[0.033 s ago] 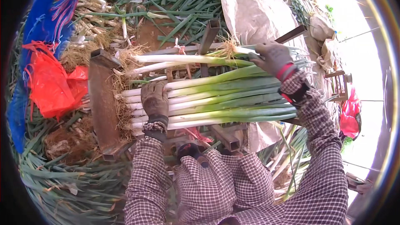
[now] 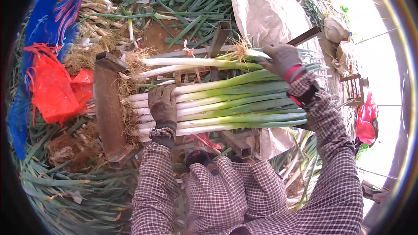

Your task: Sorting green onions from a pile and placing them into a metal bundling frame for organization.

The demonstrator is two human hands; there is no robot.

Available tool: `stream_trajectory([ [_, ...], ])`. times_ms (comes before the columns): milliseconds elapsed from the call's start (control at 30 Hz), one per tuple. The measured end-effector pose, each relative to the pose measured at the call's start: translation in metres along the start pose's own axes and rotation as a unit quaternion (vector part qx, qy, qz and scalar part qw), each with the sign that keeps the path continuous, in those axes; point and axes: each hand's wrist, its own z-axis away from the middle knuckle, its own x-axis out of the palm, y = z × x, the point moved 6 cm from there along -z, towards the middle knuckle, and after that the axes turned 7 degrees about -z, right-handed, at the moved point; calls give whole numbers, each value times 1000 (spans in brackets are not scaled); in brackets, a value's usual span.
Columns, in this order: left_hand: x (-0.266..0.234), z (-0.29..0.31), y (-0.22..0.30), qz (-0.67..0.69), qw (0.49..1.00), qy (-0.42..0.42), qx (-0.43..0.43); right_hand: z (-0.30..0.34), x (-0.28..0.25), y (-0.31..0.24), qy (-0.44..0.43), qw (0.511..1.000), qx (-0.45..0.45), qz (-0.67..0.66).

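Seemingly partway: at nine o'clock, rests brown-gloved left hand (image 2: 163,103) on long white-and-green leeks (image 2: 226,101), lined up centrally on rusty metal rack (image 2: 107,109) without visible tie; at two, holds grey-gloved right hand (image 2: 282,62) half-curled; cannot tell whether gripping with either.

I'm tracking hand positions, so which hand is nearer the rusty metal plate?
Left. The left hand rests on white stalks, right of the rusty metal plate; the right hand is farther right, by green leaves.
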Motion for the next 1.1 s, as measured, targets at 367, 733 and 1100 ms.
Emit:
stream_trajectory([
  [367,0,1,11,-7,1000,2,5,-21,11,100,111,977,183,14],
  [733,-5,-3,12,2,1000,19,1,-35,65,-87,-1,997,-65,-33],
  [1100,-5,-2,16,37,999,30,7,13,-66,4,323,852,-174,-374],
])
